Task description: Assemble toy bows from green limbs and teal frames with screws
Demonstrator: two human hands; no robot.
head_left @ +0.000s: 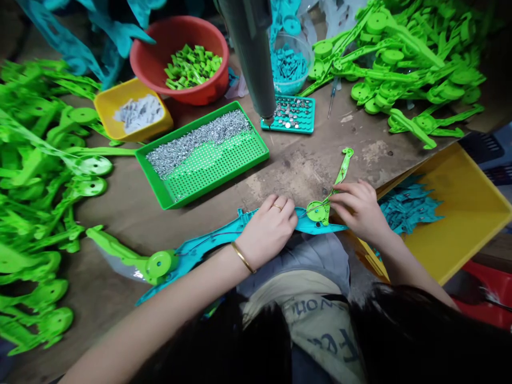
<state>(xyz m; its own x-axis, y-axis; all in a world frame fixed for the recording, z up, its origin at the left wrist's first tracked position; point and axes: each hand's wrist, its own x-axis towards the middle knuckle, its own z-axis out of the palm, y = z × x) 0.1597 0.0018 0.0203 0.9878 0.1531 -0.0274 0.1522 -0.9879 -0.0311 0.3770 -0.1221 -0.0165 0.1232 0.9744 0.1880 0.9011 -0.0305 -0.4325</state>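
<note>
My left hand [269, 228] is closed and presses down on a long teal plastic part [208, 242] that lies along the table's near edge. My right hand [360, 208] pinches a bright green plastic arm [338, 181] with a round disc end [317, 211], which rests on the teal part. A thin wire or spring seems to run between the two hands. Another green arm with a disc [138, 261] lies at the left end of the teal part.
A green tray [216, 170] of small metal pins sits mid-table, with a yellow tray [108, 101], a red bowl [200, 90] of green clips and a teal tray [306, 124] behind. A grey press column [252, 53] stands upright. Green arms pile left [36, 176] and back right [408, 58]. A yellow bin [468, 213] holds teal pieces.
</note>
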